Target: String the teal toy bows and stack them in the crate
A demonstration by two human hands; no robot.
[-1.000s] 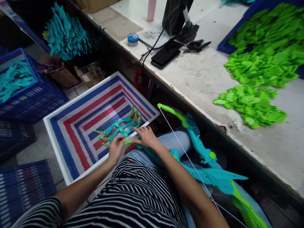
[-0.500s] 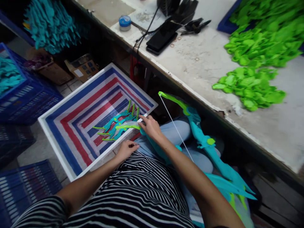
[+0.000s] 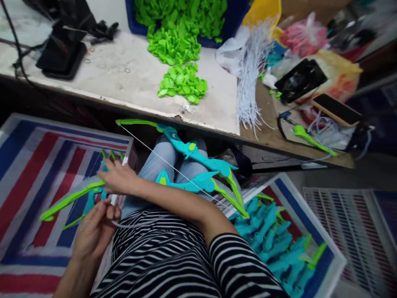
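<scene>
The left hand [image 3: 97, 227] has its fingertips pinched together around a pale cord [image 3: 132, 226], which trails right across the striped shirt [image 3: 161, 260]. Just beyond it, the right hand [image 3: 119, 178] reaches over with fingers spread, touching the right end of a green bow limb [image 3: 72, 198]; how firmly it grips I cannot tell. That limb lies to the left of the right hand, far and left of the left hand, above a striped tray [image 3: 34, 174]. Its long axis slants, the tip pointing left and a little toward the near side, the other end running right and far into the right hand's fingers. A teal bow handle [image 3: 186, 186] shows past the right forearm (whether it joins that limb is hidden by the arm), its green end pointing right and near.

Farther across the lap lies another bow [image 3: 175, 142], its string taut, running from far left to near right. In the left tray, smaller bows [image 3: 89, 203] sit below the limb. On the right, a second tray [image 3: 335, 250] holds heaped teal bows [image 3: 269, 236]. At the far side, the table [image 3: 124, 93] bears a pile of green pieces [image 3: 182, 82] and, right of it, white cords [image 3: 249, 85].
</scene>
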